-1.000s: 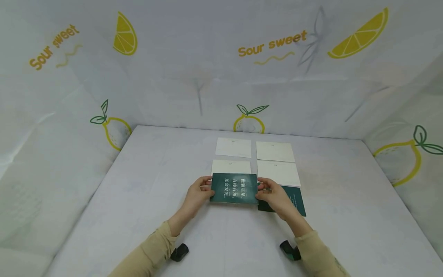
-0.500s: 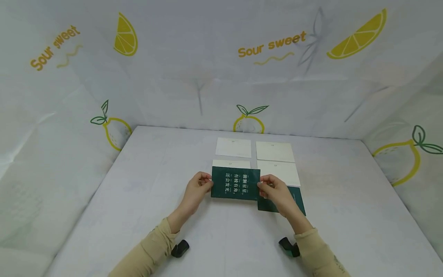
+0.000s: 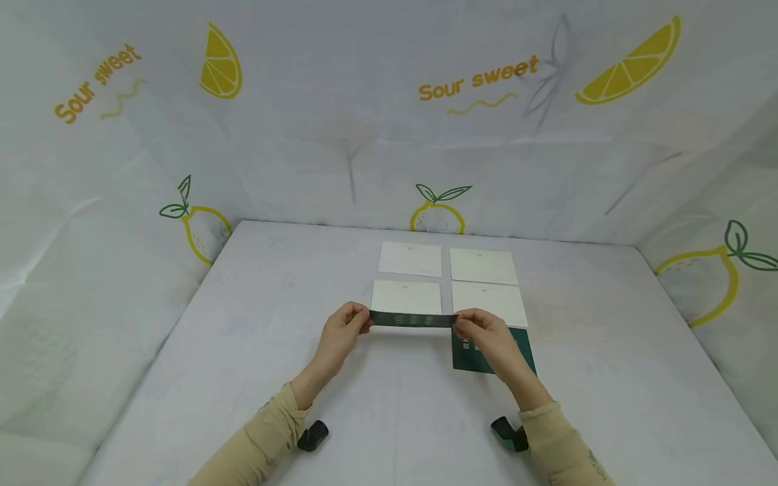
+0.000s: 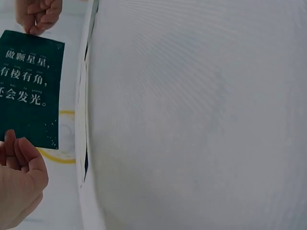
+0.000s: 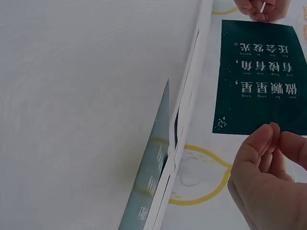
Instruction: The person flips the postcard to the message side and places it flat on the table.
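Observation:
A dark green card (image 3: 413, 319) with white Chinese characters is held up between both hands, tilted so steeply that the head view shows it as a thin strip. My left hand (image 3: 342, 337) pinches its left end, and my right hand (image 3: 489, 337) pinches its right end. Both wrist views show its printed face; the left wrist view has the card (image 4: 31, 88) upright between the fingers. Under the right hand, a second green card (image 3: 471, 354) lies on the table, partly covered by that hand. Just behind the held card lies a white card (image 3: 405, 295).
More white cards lie in two columns: one at back left (image 3: 410, 259), one at back right (image 3: 483, 266), one at front right (image 3: 489, 304). Black straps hang near the left sleeve (image 3: 313, 436) and right sleeve (image 3: 510, 434). A lemon-print backdrop (image 3: 340, 135) rises behind the table.
Both hands have tilted the held green card from lying nearly face-up to almost edge-on in the head view, after raising it slightly. More of the white card behind it shows.

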Motion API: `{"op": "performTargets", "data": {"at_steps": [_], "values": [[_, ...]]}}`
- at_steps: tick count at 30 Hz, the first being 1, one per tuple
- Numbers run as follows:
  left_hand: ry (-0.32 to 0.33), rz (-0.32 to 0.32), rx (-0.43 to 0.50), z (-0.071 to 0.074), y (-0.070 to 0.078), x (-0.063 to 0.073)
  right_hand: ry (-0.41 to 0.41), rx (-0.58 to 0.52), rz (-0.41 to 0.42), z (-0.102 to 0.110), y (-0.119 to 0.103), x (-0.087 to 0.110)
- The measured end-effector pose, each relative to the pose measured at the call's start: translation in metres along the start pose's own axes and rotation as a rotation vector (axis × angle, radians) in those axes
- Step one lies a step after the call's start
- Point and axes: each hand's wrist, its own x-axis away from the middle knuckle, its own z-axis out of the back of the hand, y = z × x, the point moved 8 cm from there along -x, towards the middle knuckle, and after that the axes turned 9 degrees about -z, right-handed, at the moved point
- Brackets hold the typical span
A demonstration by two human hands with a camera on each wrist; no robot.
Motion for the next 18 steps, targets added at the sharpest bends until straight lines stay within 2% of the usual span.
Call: {"op": "performTargets", "data": {"at_steps": [4,7,10,15,18], "values": [[-0.006,0.014,-0.014,0.003,-0.003,0.001,-0.045,-0.011,0.001,-0.001,0.0,0.0],[-0.027,0.013,-0.083,0.004,-0.006,0.001,-0.064,0.031,0.012,-0.003,0.0,0.0],[-0.075,-0.001,-0.196,0.004,-0.008,0.001,-0.063,0.138,0.024,-0.005,0.001,-0.001],[-0.204,-0.044,-0.426,-0.001,-0.012,0.001,-0.059,0.366,0.05,-0.013,0.003,-0.003],[-0.262,-0.07,-0.523,-0.006,-0.013,0.001,-0.053,0.476,0.066,-0.017,0.004,-0.003]]}}
